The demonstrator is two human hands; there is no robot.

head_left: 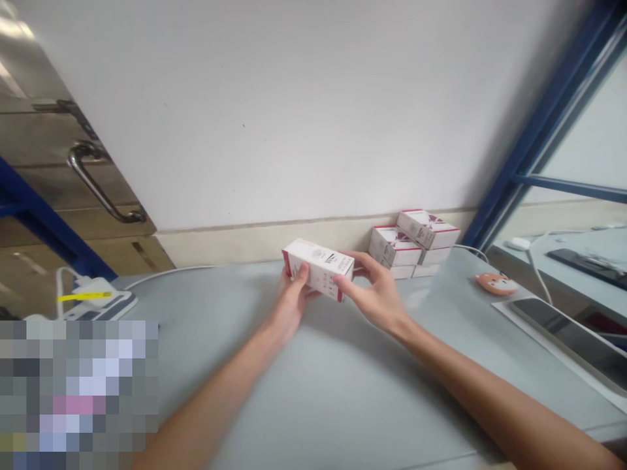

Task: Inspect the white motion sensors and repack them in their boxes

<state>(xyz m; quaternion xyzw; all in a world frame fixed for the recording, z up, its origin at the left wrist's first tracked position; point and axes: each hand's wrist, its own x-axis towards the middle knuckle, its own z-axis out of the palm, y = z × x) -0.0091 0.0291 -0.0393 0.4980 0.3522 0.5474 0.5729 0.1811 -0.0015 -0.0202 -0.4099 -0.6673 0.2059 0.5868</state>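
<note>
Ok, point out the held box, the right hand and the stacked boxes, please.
Held box (321, 257), head view: its upper face.
Right hand (376, 292), head view: middle of the hand.
Stacked boxes (415, 231), head view: side of the topmost box.

Looks like smooth printed card on the white box (319, 260) at the middle, likewise on the stacked boxes (405, 256) at three o'clock. Shows glossy polished metal in the curved handle (92, 187) just past nine, painted metal on the blue frame (536, 130) at two. Runs smooth and matt over the grey counter (333, 391) at six.
</note>
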